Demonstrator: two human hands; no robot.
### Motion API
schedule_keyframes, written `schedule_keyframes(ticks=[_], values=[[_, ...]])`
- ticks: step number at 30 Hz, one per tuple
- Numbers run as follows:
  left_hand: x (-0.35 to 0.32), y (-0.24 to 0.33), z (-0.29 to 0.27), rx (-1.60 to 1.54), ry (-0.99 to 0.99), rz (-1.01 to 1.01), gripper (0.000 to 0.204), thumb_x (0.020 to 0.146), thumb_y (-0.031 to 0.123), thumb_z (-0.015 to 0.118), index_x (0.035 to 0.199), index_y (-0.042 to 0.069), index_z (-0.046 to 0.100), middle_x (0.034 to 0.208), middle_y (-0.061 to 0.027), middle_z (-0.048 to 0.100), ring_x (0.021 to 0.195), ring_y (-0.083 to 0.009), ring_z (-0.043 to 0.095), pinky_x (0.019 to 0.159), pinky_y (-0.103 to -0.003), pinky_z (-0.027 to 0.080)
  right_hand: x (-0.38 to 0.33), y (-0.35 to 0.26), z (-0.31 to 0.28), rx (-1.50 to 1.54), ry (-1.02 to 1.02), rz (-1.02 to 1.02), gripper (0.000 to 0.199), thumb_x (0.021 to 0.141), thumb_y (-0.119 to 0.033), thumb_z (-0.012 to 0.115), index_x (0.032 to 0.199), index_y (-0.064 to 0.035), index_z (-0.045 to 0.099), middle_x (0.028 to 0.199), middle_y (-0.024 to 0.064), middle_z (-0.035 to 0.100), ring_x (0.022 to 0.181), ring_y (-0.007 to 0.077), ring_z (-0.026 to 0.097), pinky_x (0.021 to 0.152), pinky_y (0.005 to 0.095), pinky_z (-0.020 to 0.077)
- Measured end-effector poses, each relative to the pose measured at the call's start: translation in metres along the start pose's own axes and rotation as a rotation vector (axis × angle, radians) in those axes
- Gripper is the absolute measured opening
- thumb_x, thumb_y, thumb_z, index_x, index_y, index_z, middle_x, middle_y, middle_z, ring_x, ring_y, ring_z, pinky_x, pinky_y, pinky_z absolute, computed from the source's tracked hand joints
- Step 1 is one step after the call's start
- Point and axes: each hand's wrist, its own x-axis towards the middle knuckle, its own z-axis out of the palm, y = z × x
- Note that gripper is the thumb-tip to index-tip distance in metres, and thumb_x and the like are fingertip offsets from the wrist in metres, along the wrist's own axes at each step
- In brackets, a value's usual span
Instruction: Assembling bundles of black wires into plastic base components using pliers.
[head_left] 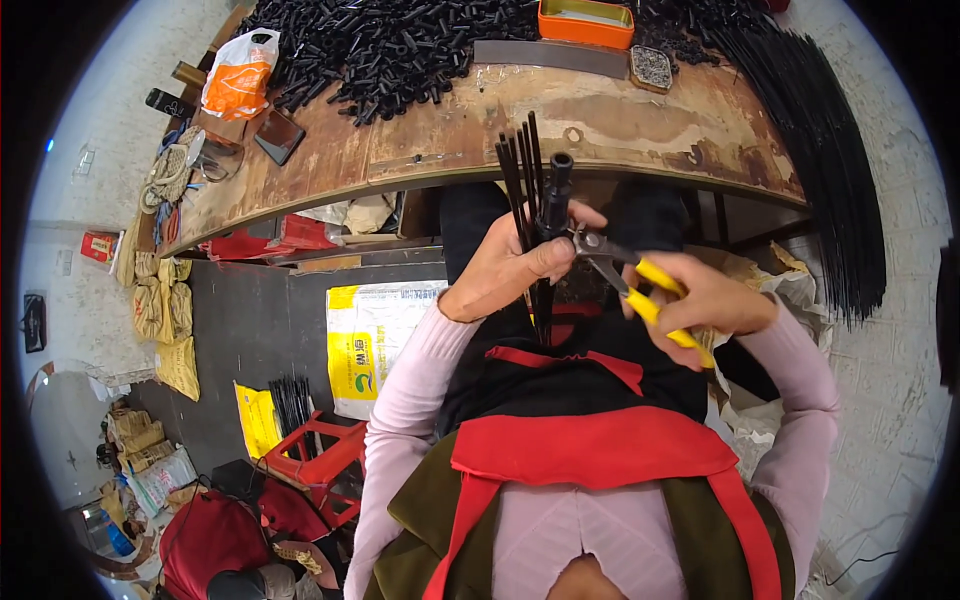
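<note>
In front of my lap, my left hand is closed around a black tubular fitting with a ringed upper end and several thin black rods that stick up beside it. My right hand grips pliers by their yellow handles. The jaws of the pliers reach the left thumb, at the lower part of the fitting. What exactly lies between the jaws is too small to make out. The lower ends of the rods hang below my left hand, toward my lap.
On the wooden table lies a heap of black tubular pieces. Near it are a grey strip, an orange tin and a small tin of tiny parts. Long black rods droop off the right end. A red stool stands lower left.
</note>
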Motion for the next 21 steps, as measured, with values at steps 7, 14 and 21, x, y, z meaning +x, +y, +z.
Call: schedule_keyframes(ticks=[7,14,21], values=[[0.002,0.001,0.000,0.005,0.000,-0.036,0.040,0.095,0.030,0.064,0.120,-0.001,0.055,0.076,0.0023,0.050,0.066,-0.0056,0.046,0.060,-0.022,0.038,0.017,0.016,-0.006,-1.387,0.797,-0.852,0.029,0.089,-0.015,0.063,0.111,0.0012,0.052,0.090,0.0158,0.064,0.051,0.0151,0.060,0.050,0.0266,0.0440],[-0.001,-0.001,0.009,0.044,0.121,-0.052,0.032,0.095,0.024,0.066,0.114,0.001,0.054,0.076,0.0018,0.053,0.065,-0.0051,0.046,0.058,-0.021,0.039,0.059,0.061,0.008,-0.398,0.495,-0.476,0.018,0.098,-0.015,0.053,0.099,0.0028,0.057,0.069,0.0053,0.060,0.056,0.0094,0.056,0.053,0.0257,0.0438],[-0.007,-0.002,0.004,0.065,0.176,-0.034,0.033,0.094,0.025,0.067,0.113,0.001,0.055,0.076,0.0021,0.054,0.065,-0.0050,0.046,0.057,-0.021,0.038,0.065,0.054,0.002,-0.399,0.405,-0.480,0.018,0.098,-0.013,0.053,0.101,0.0041,0.058,0.070,0.0053,0.058,0.057,0.0113,0.056,0.056,0.0257,0.0462]])
